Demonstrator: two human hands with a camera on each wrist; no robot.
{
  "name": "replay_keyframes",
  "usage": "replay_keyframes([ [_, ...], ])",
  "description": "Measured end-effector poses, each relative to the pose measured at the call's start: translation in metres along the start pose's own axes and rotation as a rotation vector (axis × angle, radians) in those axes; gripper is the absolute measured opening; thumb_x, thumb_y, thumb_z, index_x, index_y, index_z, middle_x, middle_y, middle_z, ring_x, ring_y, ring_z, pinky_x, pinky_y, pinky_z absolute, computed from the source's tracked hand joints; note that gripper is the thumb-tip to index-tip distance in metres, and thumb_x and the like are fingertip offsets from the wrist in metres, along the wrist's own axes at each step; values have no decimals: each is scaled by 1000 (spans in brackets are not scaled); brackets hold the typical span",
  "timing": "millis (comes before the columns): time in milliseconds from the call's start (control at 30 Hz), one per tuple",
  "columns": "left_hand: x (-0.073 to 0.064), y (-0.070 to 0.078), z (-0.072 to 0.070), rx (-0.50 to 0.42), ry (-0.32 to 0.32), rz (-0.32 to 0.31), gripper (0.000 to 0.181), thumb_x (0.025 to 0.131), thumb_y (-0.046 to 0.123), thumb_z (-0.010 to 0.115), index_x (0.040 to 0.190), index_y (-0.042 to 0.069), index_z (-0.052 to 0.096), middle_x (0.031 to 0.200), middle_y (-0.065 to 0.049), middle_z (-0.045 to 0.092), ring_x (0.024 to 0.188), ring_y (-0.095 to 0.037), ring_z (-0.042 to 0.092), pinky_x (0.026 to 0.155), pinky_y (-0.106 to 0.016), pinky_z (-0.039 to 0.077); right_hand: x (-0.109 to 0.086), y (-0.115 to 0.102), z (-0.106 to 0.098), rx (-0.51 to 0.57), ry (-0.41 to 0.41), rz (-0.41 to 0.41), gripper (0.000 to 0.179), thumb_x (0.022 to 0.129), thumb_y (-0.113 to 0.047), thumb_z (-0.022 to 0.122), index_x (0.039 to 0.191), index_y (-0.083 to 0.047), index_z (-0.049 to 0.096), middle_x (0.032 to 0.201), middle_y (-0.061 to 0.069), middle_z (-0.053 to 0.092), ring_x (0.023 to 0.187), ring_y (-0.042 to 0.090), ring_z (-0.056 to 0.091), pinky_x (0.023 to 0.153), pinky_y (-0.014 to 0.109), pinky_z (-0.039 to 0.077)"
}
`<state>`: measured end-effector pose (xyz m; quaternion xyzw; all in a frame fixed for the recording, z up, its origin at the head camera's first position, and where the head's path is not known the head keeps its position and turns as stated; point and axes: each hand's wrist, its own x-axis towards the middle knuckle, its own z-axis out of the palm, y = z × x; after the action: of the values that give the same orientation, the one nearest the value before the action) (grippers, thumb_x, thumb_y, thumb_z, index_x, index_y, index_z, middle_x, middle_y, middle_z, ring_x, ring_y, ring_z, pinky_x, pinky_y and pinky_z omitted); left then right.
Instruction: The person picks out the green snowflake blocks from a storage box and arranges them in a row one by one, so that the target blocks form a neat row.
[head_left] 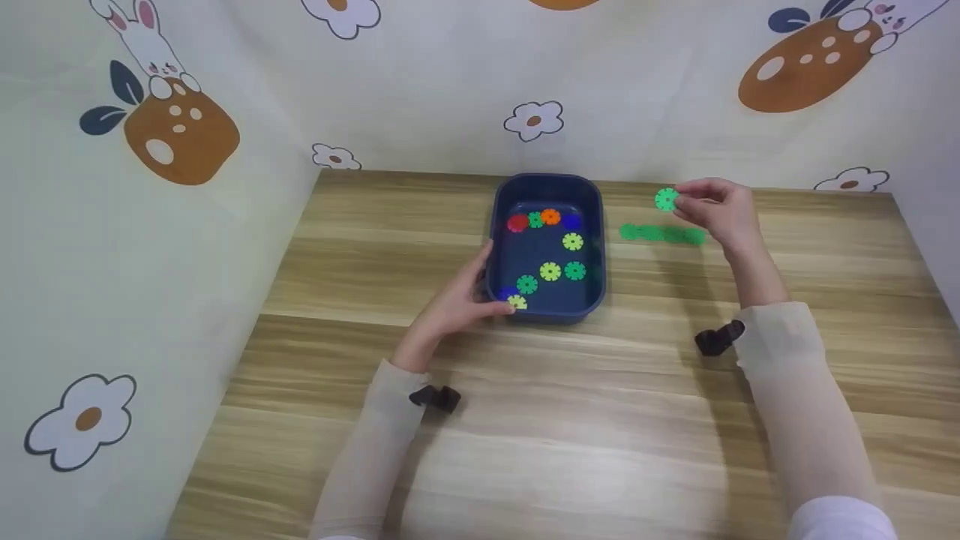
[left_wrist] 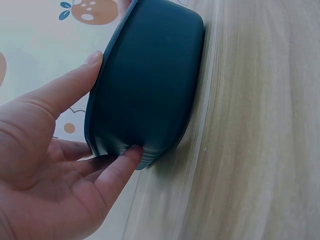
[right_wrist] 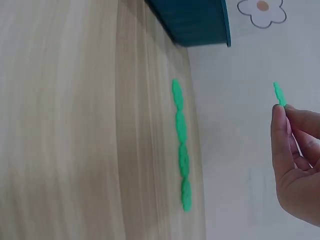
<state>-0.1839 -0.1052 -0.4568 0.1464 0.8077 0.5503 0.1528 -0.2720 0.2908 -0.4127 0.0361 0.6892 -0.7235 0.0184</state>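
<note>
A dark blue plastic bin [head_left: 547,316] stands on the table with several notched plastic discs inside, such as a red disc [head_left: 517,223], an orange disc [head_left: 550,217] and a yellow-green disc [head_left: 573,241]. My left hand [head_left: 459,300] grips the bin's near left corner, thumb at the rim and fingers along the side; the left wrist view shows the bin's outer wall [left_wrist: 145,80]. Between thumb and fingertips, my right hand [head_left: 720,214] pinches a green notched disc [head_left: 666,199] above the table. Below it, several green discs [right_wrist: 181,127] lie in a row right of the bin.
The wood-grain table [head_left: 600,450] meets a printed cloth wall [head_left: 435,97] just behind the bin and the row. Similar cloth rises at the left and right sides. Black wrist mounts [head_left: 720,339] project from both sleeves.
</note>
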Motion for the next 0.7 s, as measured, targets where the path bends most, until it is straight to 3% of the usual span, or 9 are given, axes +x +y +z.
replay_keyframes([
  [433,-1,1,0,-4,-2,-10,106,84,15,80,162,14,8,169,-15,8,151,-34,27,117,-42,40,-12,8,-41,-31,129,50,17,90,8,65,98,-3,73,81,-3,67,73,5,70,74,17,60],
  [700,-1,1,-1,20,6,-17,107,83,18,81,162,15,9,168,-14,11,151,-32,29,117,-42,40,-11,19,-60,-214,192,133,16,91,0,68,102,-11,74,80,-15,68,76,-3,66,74,14,59],
])
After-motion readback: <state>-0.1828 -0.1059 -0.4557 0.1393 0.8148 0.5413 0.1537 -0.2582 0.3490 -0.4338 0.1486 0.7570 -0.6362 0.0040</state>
